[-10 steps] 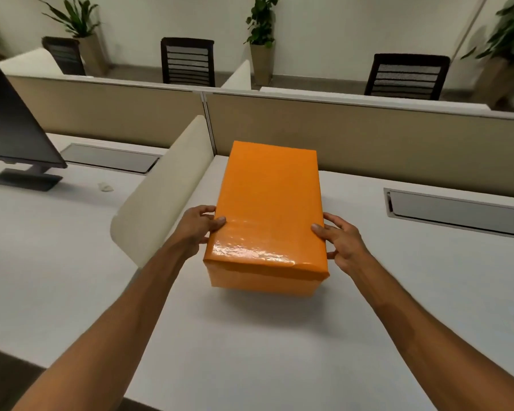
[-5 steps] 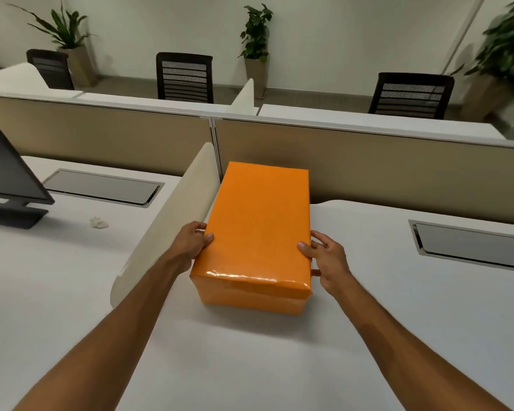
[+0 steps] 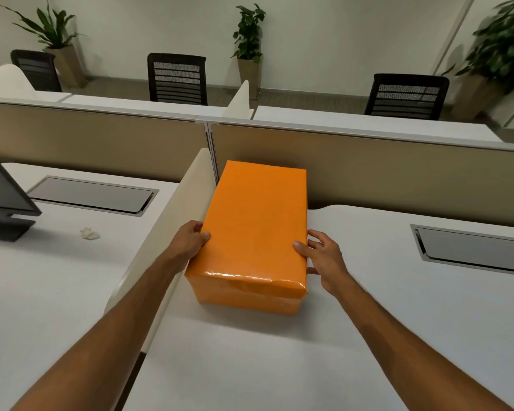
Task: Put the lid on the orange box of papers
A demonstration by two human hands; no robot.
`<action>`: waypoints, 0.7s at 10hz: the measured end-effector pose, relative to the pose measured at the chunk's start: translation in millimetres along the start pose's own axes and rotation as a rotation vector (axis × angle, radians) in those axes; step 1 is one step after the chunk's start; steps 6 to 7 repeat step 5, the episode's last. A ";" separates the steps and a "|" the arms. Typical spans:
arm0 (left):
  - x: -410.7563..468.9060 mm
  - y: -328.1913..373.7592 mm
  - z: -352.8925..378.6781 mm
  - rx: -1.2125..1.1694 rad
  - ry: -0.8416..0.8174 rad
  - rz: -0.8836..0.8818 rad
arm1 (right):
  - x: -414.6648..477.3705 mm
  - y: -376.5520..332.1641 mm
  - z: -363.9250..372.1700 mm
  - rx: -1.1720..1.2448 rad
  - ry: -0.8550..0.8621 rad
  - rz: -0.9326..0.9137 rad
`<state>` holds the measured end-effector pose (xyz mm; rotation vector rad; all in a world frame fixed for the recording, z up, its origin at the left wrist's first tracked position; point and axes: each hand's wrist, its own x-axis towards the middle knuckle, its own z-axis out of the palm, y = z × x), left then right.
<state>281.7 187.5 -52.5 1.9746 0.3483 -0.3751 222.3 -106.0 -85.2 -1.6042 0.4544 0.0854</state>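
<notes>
The orange box sits on the white desk, its far end close to the tan partition. Its orange lid covers the whole top, so no papers show. My left hand presses against the lid's left edge, thumb on top. On the lid's right edge my right hand rests with the thumb on top and the fingers down the side. Both hands grip near the box's front end.
A cream curved divider stands just left of the box. A tan partition runs along the back. A cable hatch lies at right, another hatch, a monitor and a crumpled scrap at left.
The box has slid away from me toward the back partition, with both hands staying on its sides. My view has tilted up a little.
</notes>
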 end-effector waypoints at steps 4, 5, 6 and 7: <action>-62.7 20.6 50.5 0.473 0.156 0.414 | -42.3 -21.2 -49.2 -0.414 0.078 -0.194; -84.6 30.6 80.4 0.506 0.137 0.523 | -57.8 -26.2 -79.2 -0.440 0.103 -0.238; -84.6 30.6 80.4 0.506 0.137 0.523 | -57.8 -26.2 -79.2 -0.440 0.103 -0.238; -84.6 30.6 80.4 0.506 0.137 0.523 | -57.8 -26.2 -79.2 -0.440 0.103 -0.238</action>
